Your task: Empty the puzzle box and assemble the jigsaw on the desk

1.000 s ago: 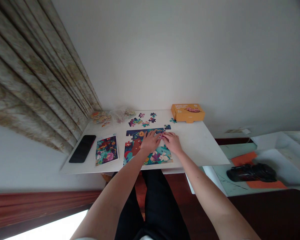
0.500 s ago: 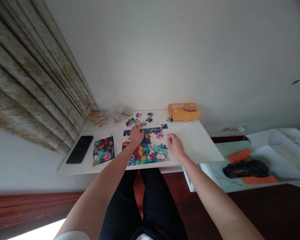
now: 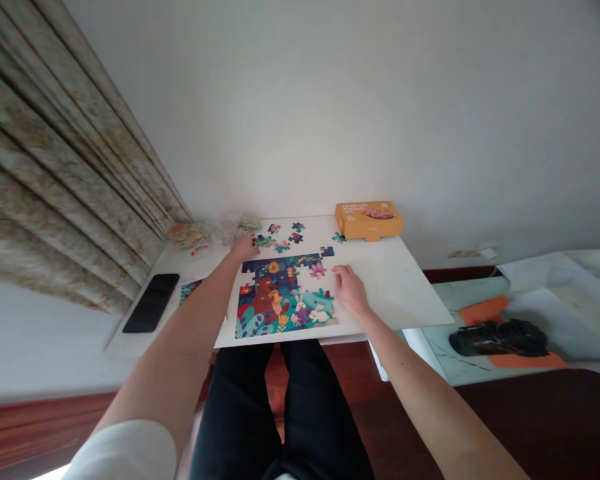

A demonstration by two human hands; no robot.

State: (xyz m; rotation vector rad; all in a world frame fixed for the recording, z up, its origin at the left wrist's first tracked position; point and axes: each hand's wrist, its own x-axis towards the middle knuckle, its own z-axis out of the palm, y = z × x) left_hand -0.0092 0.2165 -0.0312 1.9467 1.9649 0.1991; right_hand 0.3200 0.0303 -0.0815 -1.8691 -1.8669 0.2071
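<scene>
A partly joined jigsaw puzzle (image 3: pixel 265 300) with a bear, a fox and white rabbits lies near the table's front edge, with a gap in its upper right part. My left hand (image 3: pixel 244 248) is at a cluster of loose puzzle pieces (image 3: pixel 265 241) beyond the puzzle's upper left corner; its fingertips are blurred and I cannot make out whether they grip a piece. Resting right of the puzzle, my right hand (image 3: pixel 351 290) has loosely bent fingers, parted and holding nothing visible. Close to its fingertips lies a pink puzzle piece (image 3: pixel 317 269) in the gap.
An orange puzzle box (image 3: pixel 369 221) stands at the back of the white table (image 3: pixel 395 287). Plastic bags of pieces (image 3: pixel 227 230) lie back left. A black phone (image 3: pixel 151 303) is at the left, beside a picture sheet (image 3: pixel 189 290) partly covered by my left arm.
My left hand has moved left and away from me, off the puzzle's upper part to the loose pieces, uncovering the bear. My right hand has stayed almost in place.
</scene>
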